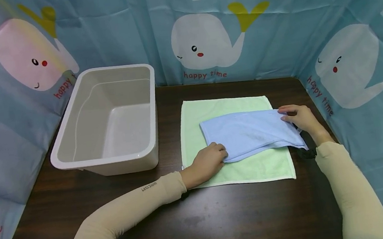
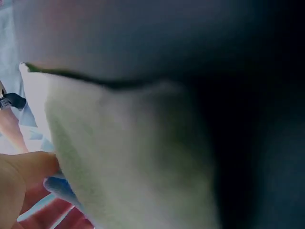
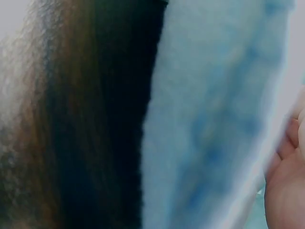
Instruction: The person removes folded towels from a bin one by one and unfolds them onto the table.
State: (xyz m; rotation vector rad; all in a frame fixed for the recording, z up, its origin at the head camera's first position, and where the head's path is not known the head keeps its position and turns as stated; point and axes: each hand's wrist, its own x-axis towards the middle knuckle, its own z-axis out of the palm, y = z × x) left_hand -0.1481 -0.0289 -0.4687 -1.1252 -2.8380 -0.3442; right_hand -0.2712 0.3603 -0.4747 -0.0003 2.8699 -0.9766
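Observation:
A light blue towel (image 1: pixel 249 132), folded into a long band, lies over a pale green towel (image 1: pixel 192 123) that is spread flat on the table. My left hand (image 1: pixel 207 161) pinches the blue towel's near left corner; in the left wrist view the blue cloth (image 2: pixel 61 187) shows between thumb and fingers. At the far right corner, my right hand (image 1: pixel 299 117) holds the blue towel's edge between thumb and fingers. The towel's right end droops past the green one beside my right wrist. Close-up blue cloth (image 3: pixel 209 114) fills much of the right wrist view.
A deep off-white plastic basin (image 1: pixel 154 131) stands on the dark wooden table (image 1: pixel 203 220) to the left of the towels. Blue curtains (image 1: pixel 153 33) printed with whales hang along the back and both sides.

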